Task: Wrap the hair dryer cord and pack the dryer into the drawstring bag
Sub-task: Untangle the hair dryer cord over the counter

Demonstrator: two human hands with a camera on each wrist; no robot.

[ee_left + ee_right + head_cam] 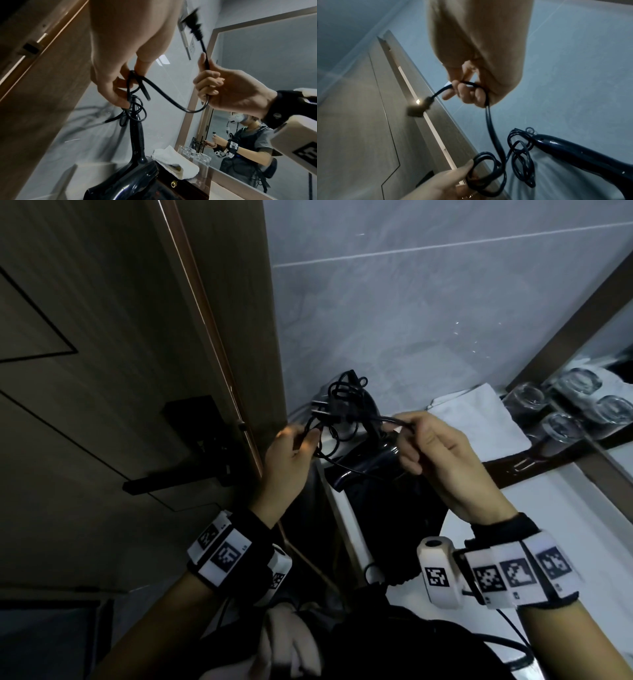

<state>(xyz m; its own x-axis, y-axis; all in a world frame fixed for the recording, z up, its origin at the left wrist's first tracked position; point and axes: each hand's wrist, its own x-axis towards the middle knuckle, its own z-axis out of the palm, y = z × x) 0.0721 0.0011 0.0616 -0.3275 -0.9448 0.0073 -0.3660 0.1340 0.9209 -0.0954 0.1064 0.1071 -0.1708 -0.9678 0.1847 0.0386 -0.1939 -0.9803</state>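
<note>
Holding: your left hand (291, 453) pinches coiled loops of the cord (173, 97)
Right hand (442, 460): grips the cord near its plug (193, 25)
Hair dryer (137, 175): between and below your hands, handle up, on the counter (561, 508)
Unclear: plug blurred; drawstring bag hard to make out

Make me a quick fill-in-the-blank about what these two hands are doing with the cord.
1. The right hand grips the cord near its ____ end.
2. The left hand pinches ____ of cord.
3. The dryer stands with its ____ pointing up.
4. The towel beside the dryer is ____.

Missing: plug; loops; handle; white
</note>
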